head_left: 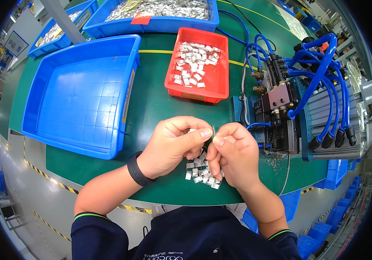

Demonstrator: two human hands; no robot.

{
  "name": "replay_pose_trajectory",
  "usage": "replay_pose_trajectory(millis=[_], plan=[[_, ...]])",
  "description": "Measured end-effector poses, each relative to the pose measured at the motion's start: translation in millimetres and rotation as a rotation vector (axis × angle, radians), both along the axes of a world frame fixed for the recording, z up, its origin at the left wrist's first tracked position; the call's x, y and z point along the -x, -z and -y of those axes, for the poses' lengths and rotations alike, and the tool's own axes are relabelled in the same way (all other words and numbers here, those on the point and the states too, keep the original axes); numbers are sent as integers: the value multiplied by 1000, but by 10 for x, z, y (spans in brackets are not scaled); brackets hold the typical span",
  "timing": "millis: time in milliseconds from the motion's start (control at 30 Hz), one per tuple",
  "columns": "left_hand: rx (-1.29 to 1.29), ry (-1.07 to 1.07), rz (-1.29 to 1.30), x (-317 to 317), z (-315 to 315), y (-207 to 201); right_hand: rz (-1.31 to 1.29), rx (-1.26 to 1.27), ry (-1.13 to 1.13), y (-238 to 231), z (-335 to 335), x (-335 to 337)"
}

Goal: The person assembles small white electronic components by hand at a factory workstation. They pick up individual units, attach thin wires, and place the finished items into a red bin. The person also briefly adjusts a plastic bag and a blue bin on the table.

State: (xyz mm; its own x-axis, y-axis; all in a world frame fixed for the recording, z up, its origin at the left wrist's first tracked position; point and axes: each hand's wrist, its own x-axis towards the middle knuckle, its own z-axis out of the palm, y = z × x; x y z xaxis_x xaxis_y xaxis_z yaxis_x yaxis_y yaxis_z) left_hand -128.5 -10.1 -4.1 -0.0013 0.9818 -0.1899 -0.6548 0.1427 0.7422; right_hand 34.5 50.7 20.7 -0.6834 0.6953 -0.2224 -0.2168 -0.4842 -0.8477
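My left hand [174, 141], with a dark band on its wrist, is closed in a pinch at the middle of the green bench. Between its thumb and forefinger are thin wire leads [213, 129], and a bit of a white block-shaped part shows behind the thumb. Close against it, the thumb and forefinger of my right hand [238, 156] pinch at the same leads; the fingers hide most of the part. Below both hands lies a loose pile of small white block parts [201, 173] with wire leads. Further off, a red bin [215, 80] holds more such parts.
A large blue tray [80, 99] with nothing in it stands at left. Behind it are a blue bin [151, 27] full of small parts and another blue bin [60, 41]. On the right, a pneumatic machine [281, 102] with blue hoses [326, 78] occupies the green bench [151, 186].
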Motion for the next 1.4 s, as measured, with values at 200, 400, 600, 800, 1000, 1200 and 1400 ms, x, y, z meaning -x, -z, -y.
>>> replay_pose_trajectory(millis=[200, 400, 600, 800, 1000, 1200, 1400], plan=[[9, -4, -25, -13, 0, -15, 89, -364, 130, 62, 113, 8], [-2, 5, -8, -12, 4, -4, 84, -427, 158, 99, 128, 25], [2, 1, -8, -17, 4, 0, 94, -453, 147, 103, 125, 33], [4, 3, -16, -14, 2, 9, 115, -430, 132, 94, 121, 24], [16, -4, -32, -10, -3, 3, 119, -321, 65, 57, 74, -2], [-1, 3, 2, -8, -7, 9, 118, -235, 44, 16, 60, 6], [7, -2, 3, -11, -5, 9, 45, -94, -4, 27, 23, -9]])
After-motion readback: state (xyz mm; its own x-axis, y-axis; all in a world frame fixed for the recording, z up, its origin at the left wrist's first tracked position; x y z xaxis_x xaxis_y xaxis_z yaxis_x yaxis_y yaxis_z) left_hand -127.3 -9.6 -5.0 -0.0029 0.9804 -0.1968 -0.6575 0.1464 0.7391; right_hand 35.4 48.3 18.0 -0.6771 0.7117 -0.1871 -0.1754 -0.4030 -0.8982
